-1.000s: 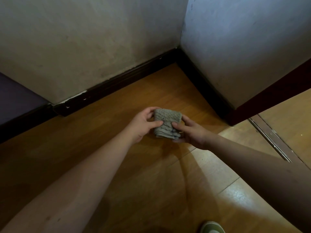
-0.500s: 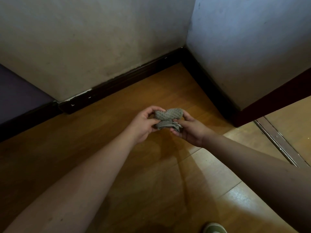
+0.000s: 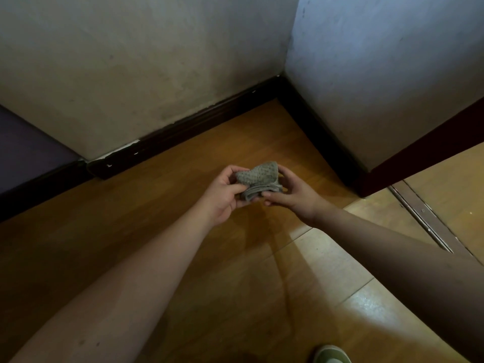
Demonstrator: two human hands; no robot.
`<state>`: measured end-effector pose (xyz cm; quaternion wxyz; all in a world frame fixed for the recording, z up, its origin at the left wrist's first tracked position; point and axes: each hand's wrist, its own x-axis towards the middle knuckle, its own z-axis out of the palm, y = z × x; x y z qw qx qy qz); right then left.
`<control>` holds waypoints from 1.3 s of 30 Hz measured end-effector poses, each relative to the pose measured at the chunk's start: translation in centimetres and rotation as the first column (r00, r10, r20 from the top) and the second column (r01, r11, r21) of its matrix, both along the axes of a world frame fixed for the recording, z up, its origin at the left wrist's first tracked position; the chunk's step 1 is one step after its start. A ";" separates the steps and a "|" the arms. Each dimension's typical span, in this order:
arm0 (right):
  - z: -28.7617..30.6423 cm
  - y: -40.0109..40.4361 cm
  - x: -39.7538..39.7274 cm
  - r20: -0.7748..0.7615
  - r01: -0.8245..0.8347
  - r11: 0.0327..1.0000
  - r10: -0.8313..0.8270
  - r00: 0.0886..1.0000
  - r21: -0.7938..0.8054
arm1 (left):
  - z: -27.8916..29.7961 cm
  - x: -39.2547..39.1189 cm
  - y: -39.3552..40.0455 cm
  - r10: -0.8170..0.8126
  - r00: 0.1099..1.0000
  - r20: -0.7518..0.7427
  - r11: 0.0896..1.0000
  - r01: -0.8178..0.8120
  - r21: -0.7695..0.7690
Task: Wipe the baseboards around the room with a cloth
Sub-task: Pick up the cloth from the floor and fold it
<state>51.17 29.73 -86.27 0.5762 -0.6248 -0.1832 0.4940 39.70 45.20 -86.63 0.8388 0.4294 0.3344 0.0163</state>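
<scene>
I log both hands, left hand (image 3: 222, 195) and right hand (image 3: 290, 195), pinching the folded cloth (image 3: 258, 178) at frame centre, above the floor; baseboard (image 3: 183, 132) untouched, so wiping looks not yet begun.

No text, label or number can be read anywhere.

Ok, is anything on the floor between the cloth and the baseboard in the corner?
Nothing visible. The cloth is gripped by the left hand and right hand above bare wooden floor, and the stretch up to the dark baseboard shows no object.
</scene>
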 end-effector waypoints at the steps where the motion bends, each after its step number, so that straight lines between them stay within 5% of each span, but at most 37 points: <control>1: 0.1 -0.1 0.0 -0.020 0.033 0.999 -0.033 0.999 -0.005 | 0.0 0.1 0.0 -0.012 1.000 0.010 1.000 0.012 -0.020; 5: -0.4 -0.4 0.0 -0.009 0.131 0.987 -0.132 0.991 -0.094 | -0.4 -0.3 -0.1 -0.125 0.990 0.071 0.984 0.133 -0.115; 9: -1.2 -0.2 -0.3 -0.022 0.224 0.964 -0.230 0.973 -0.142 | -1.1 -0.4 -0.5 -0.290 0.957 -0.022 0.941 0.289 0.178; 16: -0.9 0.1 0.0 0.000 0.048 0.980 -0.049 0.999 -0.193 | -1.6 -0.4 -0.2 -0.119 0.988 -0.097 0.931 0.145 0.336; 21: -0.5 0.2 0.1 -0.034 -0.051 0.995 0.048 0.998 -0.089 | -0.7 -0.7 0.8 -0.165 0.984 -0.072 0.927 0.179 0.331; 35: -0.3 0.7 -0.5 -0.120 0.103 0.994 -0.104 0.987 -0.020 | 0.1 -0.5 -0.3 -0.074 0.997 0.010 0.987 0.072 0.145; 39: -0.2 0.6 -0.4 -0.197 0.109 0.993 -0.097 0.976 0.054 | 0.6 -0.1 0.6 -0.119 0.993 0.006 0.960 0.114 0.254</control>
